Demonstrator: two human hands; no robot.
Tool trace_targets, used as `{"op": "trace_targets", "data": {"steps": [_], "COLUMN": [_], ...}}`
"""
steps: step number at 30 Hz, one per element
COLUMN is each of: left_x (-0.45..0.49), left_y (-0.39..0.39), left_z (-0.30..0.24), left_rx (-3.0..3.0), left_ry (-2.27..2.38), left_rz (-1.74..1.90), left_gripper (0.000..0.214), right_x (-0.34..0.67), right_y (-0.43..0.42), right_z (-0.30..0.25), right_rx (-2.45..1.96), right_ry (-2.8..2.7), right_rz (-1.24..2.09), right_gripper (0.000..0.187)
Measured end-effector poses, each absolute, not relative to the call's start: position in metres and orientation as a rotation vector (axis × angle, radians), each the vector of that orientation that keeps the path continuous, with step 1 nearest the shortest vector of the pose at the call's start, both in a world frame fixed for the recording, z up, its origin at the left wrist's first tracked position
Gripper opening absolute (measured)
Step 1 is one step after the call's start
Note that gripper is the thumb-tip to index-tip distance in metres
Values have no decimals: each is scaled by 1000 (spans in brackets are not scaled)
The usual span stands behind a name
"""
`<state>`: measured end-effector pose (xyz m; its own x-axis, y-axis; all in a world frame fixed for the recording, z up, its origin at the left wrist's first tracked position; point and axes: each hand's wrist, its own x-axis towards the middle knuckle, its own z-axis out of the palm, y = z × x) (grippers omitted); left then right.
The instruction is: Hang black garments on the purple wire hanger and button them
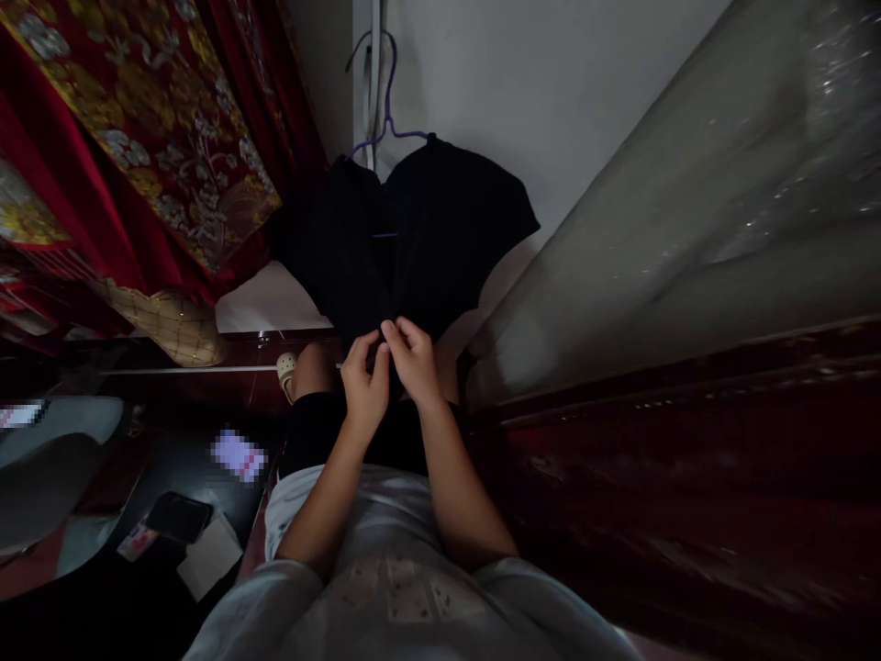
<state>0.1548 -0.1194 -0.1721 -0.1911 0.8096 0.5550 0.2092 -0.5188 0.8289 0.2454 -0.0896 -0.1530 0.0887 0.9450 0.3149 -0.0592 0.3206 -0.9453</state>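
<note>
Cloth sits at the centre of the frame: a black short-sleeved garment (427, 229) hangs against the white wall from a thin purple wire hanger (389, 110) hooked at the upper middle. Its lower edge drops to where the two hands meet. The left hand (364, 386) and the right hand (413, 363) touch each other there. The fingers (395, 332) of both are closed to a fine pinch on the dark fabric, though whether they hold a button, a seam or plain cloth cannot be told in this dim light.

The risks, as I judge them: the hanger's hook looks slight, so a downward tug could pull the garment off the wall or slide it off one shoulder of the hanger. Black fabric in poor light also makes a small fastening easy to miss or drop, and it would be hard to find on the dark floor.

Further out, a red hanging cloth with gold floral embroidery (158, 119) fills the upper left and a grey translucent sheet (688, 202) the right. A cream sandal (286, 369) lies just left of the hands. At the lower left a dark bench (103, 606) carries a black phone (177, 517) and a small printed card (136, 542).

No writing can be read: the card's print is too small, and two patches at the left are blurred out.
</note>
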Motion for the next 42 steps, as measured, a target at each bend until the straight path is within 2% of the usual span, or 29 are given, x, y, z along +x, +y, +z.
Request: {"op": "trace_targets", "data": {"steps": [4,10,15,20,25,30,33,36,39,42], "left_x": [151,140,136,136,130,120,122,133,145,142], "left_y": [-116,-110,-116,-112,-102,-89,-83,-87,-95,-93], "left_z": [-171,-179,-184,-188,-190,-193,-192,-189,-187,-179], "left_rx": [1712,1567,1502,1481,1462,1341,1454,1638,1847,1970], "left_ry": [1261,1269,1254,1141,1107,953,982,1112,1232,1287], "left_rz": [1805,1761,1771,1682,1591,1510,1467,1410,1333,1252], "left_gripper": [17,14,22,39,27,29,21,12,16,22], "right_x": [242,239,234,234,243,252,258,267,274,273], "right_y": [-87,-87,-89,-89,-87,-93,-76,-34,13,33], "right_z": [-162,-167,-164,-161,-161,-159,-137,-89,-37,-12], "right_rx": [-951,-908,-887,-877,-919,-949,-936,-907,-900,-876], "right_ry": [-1212,-1167,-1168,-1194,-1200,-1119,-983,-898,-833,-905], "right_rz": [943,1160,1211,1208,1205,1262,1296,1290,1316,1281], "right_gripper": [58,57,55,45,36,37,32,25,30,28]}}
